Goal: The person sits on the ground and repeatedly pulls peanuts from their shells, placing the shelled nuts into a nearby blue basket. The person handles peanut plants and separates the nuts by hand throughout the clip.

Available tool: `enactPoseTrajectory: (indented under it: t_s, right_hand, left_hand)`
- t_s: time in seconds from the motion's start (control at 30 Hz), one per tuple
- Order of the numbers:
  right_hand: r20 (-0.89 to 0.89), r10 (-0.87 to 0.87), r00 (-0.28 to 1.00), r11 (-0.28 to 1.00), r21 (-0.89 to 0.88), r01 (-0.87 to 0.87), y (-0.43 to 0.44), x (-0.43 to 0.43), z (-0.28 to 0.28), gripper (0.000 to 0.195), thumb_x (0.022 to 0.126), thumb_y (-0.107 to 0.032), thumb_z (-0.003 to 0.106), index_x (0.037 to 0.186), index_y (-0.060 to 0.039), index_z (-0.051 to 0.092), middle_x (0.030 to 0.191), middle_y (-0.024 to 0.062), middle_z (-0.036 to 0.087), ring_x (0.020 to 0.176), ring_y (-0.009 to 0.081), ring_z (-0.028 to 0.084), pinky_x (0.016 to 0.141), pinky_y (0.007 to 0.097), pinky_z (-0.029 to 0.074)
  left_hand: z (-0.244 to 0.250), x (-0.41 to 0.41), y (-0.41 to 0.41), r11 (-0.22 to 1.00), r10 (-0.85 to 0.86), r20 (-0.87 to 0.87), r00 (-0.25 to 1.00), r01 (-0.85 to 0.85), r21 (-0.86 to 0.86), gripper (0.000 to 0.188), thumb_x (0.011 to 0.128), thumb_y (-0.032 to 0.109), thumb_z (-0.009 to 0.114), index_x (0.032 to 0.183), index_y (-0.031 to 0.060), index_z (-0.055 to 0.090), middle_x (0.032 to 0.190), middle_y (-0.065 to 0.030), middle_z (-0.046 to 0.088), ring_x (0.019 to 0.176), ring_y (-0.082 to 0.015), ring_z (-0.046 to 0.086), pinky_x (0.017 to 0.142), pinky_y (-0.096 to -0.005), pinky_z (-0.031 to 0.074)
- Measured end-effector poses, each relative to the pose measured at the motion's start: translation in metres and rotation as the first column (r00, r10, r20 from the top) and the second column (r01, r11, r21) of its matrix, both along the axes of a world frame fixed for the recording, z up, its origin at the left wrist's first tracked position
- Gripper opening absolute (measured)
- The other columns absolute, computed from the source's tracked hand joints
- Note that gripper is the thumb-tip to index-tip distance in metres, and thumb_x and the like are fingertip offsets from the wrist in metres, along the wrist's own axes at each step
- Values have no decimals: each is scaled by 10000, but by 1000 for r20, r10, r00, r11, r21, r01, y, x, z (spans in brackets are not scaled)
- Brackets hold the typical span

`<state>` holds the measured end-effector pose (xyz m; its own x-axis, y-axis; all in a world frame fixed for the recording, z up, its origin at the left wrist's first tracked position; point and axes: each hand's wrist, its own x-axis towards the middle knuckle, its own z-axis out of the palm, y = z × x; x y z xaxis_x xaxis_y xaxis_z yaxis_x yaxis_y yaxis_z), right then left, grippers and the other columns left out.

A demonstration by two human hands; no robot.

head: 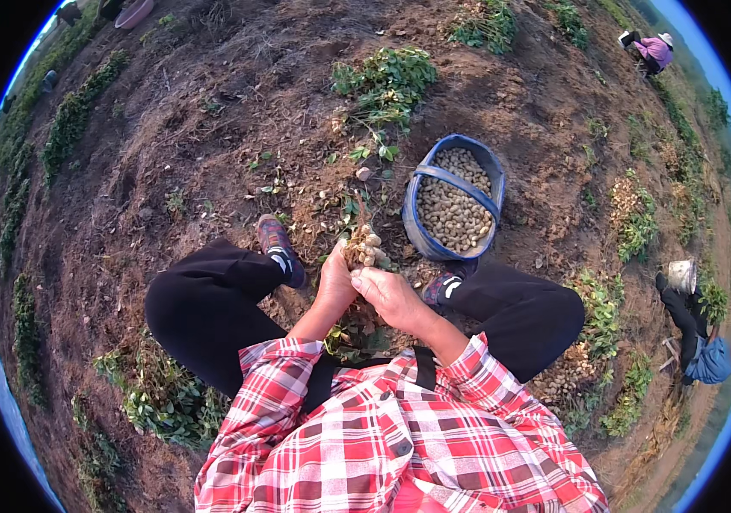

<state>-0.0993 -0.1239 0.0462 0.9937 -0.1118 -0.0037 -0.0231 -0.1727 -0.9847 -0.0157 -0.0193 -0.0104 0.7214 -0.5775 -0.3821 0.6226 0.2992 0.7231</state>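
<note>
Between my knees, my left hand (338, 279) is closed around the base of a small cluster of peanuts in their shells (364, 247), with thin roots sticking up from it. My right hand (391, 296) presses against it from the right, thumb and fingers at the lower edge of the cluster. Just beyond my right foot stands a blue basket (411, 215) with a handle across its top, holding many unshelled peanuts (452, 205). Leaves of a peanut plant (359, 340) show below my hands, partly hidden by my wrists.
Pulled peanut plants (388, 83) lie ahead on the bare soil; more lie behind my left knee (169, 397) and right knee (599, 314). At the right, a person in blue (712, 359) sits by a whitish bucket (682, 276). Another person (654, 51) crouches farther off. A pink basin (134, 14) is far left.
</note>
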Motion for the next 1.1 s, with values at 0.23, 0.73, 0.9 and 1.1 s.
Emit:
enactPoseTrajectory:
  t_s: [0.23,0.73,0.9,1.1]
  right_hand:
    - [-233,245,941,926,344,-155,-26,-6,23,280,1021,-275,481,850,-54,497,696,-38,428,613,65,395,558,248,355]
    - [73,-318,945,618,-740,266,-128,-5,-29,254,865,-206,677,1000,-16,577,962,180,624,838,344,624,724,427,490]
    - [49,-148,988,884,-441,154,-27,11,38,220,854,-201,701,913,-22,588,797,110,612,696,279,617,619,358,479]
    - [116,-215,970,810,-533,244,-2,18,7,251,804,-133,708,930,-33,516,834,124,575,747,327,615,638,417,489]
  left_hand:
    - [19,-1,2,946,-238,271,933,160,281,278,903,68,645,1175,31,606,1038,-17,677,921,-113,625,832,-274,505]
    - [22,10,9,937,-230,174,957,170,304,284,925,113,639,1202,66,596,1066,14,657,973,-68,597,848,-258,482]
    - [21,5,7,958,-172,214,962,114,262,320,881,44,653,1191,53,577,1083,-6,646,976,-91,599,865,-272,488]
    - [3,2,9,927,-105,416,903,-62,369,408,794,-23,701,1166,36,544,1041,-23,642,930,-97,609,832,-268,505]
